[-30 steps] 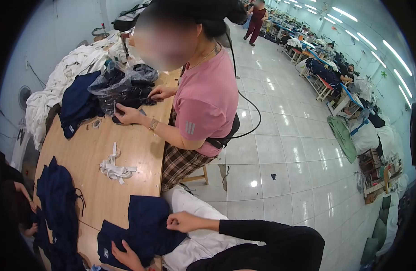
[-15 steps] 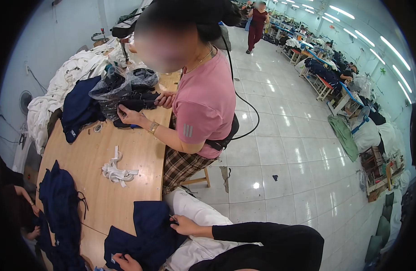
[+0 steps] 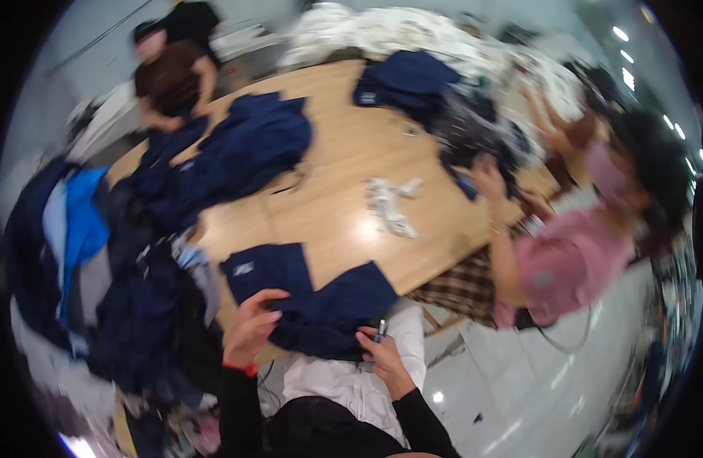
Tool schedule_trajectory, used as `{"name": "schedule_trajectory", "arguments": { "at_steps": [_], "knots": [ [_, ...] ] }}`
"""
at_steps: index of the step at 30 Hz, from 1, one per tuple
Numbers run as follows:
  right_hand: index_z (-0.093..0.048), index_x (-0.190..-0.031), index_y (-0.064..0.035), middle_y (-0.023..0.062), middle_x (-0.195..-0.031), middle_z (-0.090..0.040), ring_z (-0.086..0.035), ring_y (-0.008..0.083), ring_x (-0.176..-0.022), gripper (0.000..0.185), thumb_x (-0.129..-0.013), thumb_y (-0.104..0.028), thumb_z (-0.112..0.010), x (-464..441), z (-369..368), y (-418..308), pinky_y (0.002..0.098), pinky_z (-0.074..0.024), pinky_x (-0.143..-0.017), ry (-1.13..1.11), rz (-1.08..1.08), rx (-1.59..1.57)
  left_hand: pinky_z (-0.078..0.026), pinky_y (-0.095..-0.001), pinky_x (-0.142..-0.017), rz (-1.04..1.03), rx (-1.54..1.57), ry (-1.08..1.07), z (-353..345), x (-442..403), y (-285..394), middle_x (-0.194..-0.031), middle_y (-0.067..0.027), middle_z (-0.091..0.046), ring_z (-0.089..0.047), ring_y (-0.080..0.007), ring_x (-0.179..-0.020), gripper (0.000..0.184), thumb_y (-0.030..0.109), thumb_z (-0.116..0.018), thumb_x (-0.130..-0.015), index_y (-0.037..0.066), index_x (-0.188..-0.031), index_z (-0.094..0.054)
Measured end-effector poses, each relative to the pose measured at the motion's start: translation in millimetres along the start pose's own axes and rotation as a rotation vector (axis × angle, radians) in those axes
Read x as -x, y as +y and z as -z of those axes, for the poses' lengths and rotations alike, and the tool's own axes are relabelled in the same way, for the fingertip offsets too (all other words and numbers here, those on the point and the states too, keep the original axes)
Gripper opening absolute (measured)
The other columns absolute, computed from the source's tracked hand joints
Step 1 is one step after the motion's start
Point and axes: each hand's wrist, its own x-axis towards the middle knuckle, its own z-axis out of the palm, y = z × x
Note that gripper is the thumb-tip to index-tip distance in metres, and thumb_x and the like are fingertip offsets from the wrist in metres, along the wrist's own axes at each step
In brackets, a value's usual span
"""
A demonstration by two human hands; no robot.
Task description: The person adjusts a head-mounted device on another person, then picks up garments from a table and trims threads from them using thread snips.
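Note:
A navy garment [image 3: 328,301] lies over the near table edge and my lap, with a small pale label at its upper left. My left hand [image 3: 254,327] is over its left edge, fingers apart and holding nothing. At the garment's lower right, my right hand [image 3: 382,355] is closed on a small metal tool [image 3: 380,330], its tip pointing up; blur hides what kind it is. White cloth [image 3: 347,385] covers my lap below the garment.
White strips [image 3: 393,206] lie mid-table [image 3: 328,183]. Navy garments [image 3: 252,153] are heaped at the left, before a co-worker [image 3: 172,84]. Another co-worker [image 3: 572,259] in pink handles dark pieces by a plastic bag [image 3: 473,126] at right. Piled clothes [image 3: 145,305] stand at my left.
The view has swung left, showing more of the table and the clothes pile. My left hand has lifted off the garment's label area, with its fingers apart. My right hand still holds the tool.

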Motion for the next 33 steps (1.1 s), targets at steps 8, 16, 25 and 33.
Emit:
{"name": "schedule_trajectory", "arguments": {
  "at_steps": [8, 16, 25, 33],
  "knots": [
    [-0.058, -0.125, -0.0054, 0.0019, -0.094, -0.056, -0.056, 0.0110, -0.069, 0.045, -0.087, 0.010, -0.076, -6, -25, 15, 0.0264, -0.0355, -0.047, 0.205, 0.129, -0.012, -0.048, -0.0300, -0.068, -0.378, -0.884, 0.305, -21, 19, 0, -0.096, -0.0036, -0.063, -0.062, -0.0165, -0.078, 0.027, 0.000, -0.082, -0.081, 0.005, -0.107, -0.079],
    [-0.062, -0.099, -0.0036, 0.0080, -0.091, -0.057, -0.062, 0.0244, -0.088, 0.032, -0.072, 0.003, -0.078, -57, 0, 56, 0.0372, -0.0514, -0.080, 0.430, 0.612, 0.655, -0.054, -0.0421, -0.071, -0.553, -1.138, 0.857, 2, 44, -35, -0.093, -0.0154, -0.062, -0.067, -0.0346, -0.080, 0.043, -0.006, -0.066, -0.076, 0.006, -0.116, -0.073],
    [-0.058, -0.092, -0.0013, 0.0124, -0.101, -0.063, -0.062, 0.0275, -0.086, 0.025, -0.074, -0.001, -0.076, 79, -79, -73, 0.0359, -0.0523, -0.077, 0.401, 0.941, 0.701, -0.046, -0.0342, -0.069, -0.514, -1.089, 1.082, 22, 63, -5, -0.098, -0.0082, -0.055, -0.060, -0.0244, -0.084, 0.037, -0.008, -0.062, -0.074, 0.002, -0.107, -0.074],
    [-0.048, -0.085, -0.0123, 0.0039, -0.122, -0.061, -0.042, 0.0050, -0.075, 0.035, -0.098, -0.015, -0.080, 106, -42, -85, 0.0282, -0.0296, -0.054, -0.093, 0.246, -0.028, -0.050, -0.0440, -0.107, -0.340, -0.968, 0.377, 24, -29, 72, -0.131, -0.0184, -0.061, -0.059, -0.0346, -0.117, 0.060, -0.005, -0.045, -0.086, 0.004, -0.143, -0.059]
  ]
}}
